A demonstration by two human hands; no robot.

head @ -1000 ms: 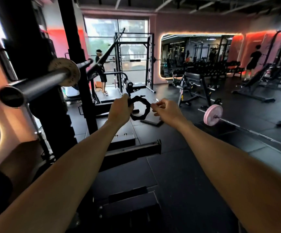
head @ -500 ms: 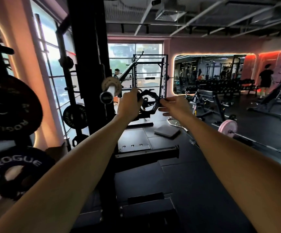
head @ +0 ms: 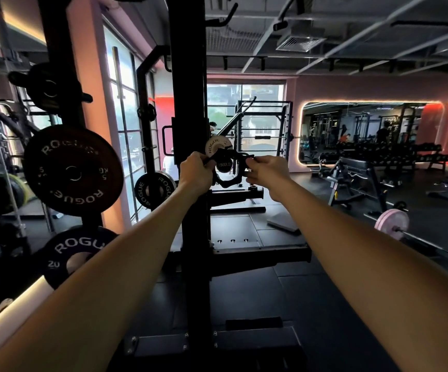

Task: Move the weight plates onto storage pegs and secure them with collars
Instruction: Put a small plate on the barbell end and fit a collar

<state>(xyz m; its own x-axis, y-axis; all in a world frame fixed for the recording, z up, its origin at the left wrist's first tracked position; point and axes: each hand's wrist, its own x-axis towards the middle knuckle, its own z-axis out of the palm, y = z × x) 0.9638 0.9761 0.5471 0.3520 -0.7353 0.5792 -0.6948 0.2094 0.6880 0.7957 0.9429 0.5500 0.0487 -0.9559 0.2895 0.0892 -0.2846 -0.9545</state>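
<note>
**A:** What room is this, and what covers the floor?

**B:** A dim gym with pink walls, a lit-edged mirror (head: pixel 362 132) at the far wall and dark rubber matting (head: pixel 244 296) underfoot. A black rack upright (head: pixel 190 130) stands dead ahead.

**A:** Where are the hands?

**B:** Both arms reach forward. The left hand (head: pixel 196 170) and right hand (head: pixel 267 173) each pinch one side of a black collar (head: pixel 228 170), held at the barbell sleeve end marked 1500LB (head: pixel 224 165).

**A:** And plates?

**B:** A black 5 kg plate (head: pixel 72 170) and a 20 plate (head: pixel 75 253) hang on pegs at the rack's left edge.
</note>
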